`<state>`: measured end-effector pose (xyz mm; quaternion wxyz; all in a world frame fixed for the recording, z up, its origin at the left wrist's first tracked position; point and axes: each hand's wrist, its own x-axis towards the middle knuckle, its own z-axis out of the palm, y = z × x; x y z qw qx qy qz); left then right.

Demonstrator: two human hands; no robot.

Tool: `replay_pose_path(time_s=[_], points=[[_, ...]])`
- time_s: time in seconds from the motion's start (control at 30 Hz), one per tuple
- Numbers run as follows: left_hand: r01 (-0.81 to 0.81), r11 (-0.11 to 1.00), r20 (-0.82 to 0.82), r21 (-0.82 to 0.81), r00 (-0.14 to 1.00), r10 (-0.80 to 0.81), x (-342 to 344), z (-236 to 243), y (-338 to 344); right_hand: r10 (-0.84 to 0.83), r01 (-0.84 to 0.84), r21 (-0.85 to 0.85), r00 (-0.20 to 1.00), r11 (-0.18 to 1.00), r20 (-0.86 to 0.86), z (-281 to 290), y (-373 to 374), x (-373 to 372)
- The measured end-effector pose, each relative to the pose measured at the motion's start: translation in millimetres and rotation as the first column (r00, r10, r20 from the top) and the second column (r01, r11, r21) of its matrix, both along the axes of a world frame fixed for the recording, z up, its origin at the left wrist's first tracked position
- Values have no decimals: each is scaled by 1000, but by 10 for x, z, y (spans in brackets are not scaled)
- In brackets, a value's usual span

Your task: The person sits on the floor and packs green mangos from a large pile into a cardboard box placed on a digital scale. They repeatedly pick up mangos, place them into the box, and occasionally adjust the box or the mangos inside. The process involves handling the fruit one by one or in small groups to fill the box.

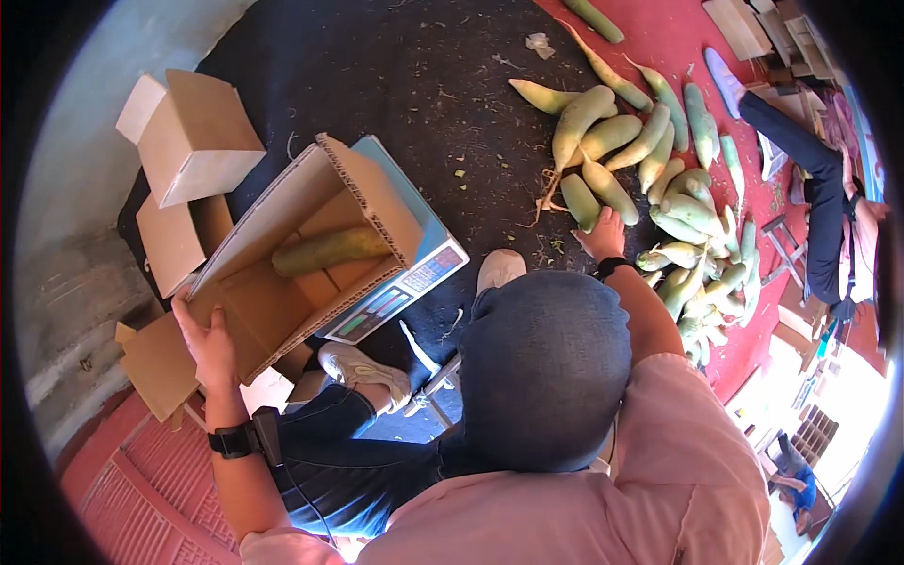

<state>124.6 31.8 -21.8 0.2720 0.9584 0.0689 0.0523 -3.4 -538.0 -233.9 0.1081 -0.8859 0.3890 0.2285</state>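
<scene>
An open cardboard box (259, 221) is tilted on a blue-and-white digital scale (428, 273) at centre left. Inside the box lies one green radish (330, 251). My left hand (209, 344) grips the box's near left wall, with the thumb on the inner side. Over at the right, my right hand (603, 237) has its fingers on the lower end of a short green radish (580, 201) at the near edge of a loose pile. Parts of those fingers are hard to make out. Pale green radishes (692, 212) are heaped just beyond and beside that hand.
Smaller open cartons (212, 141) stand by the wall at far left. A dark cloth (424, 104) covers the ground, with red flooring (650, 38) at right. My shoe (363, 369) is close to the scale. Another person's leg (800, 141) shows at far right.
</scene>
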Motion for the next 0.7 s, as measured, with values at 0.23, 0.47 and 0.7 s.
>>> replay_pose_path(time_s=[0.23, 0.47, 0.7], points=[[-47, 995, -6, -91, 999, 47, -42, 167, -246, 265, -281, 83, 950, 956, 165, 149, -394, 144], [0, 971, 67, -240, 998, 16, -123, 109, -197, 501, -663, 230, 711, 713, 494, 2466, -88, 945], [-35, 903, 113, -428, 989, 93, -161, 100, -179, 786, -910, 301, 403, 287, 469, 4305, 1881, 1497]])
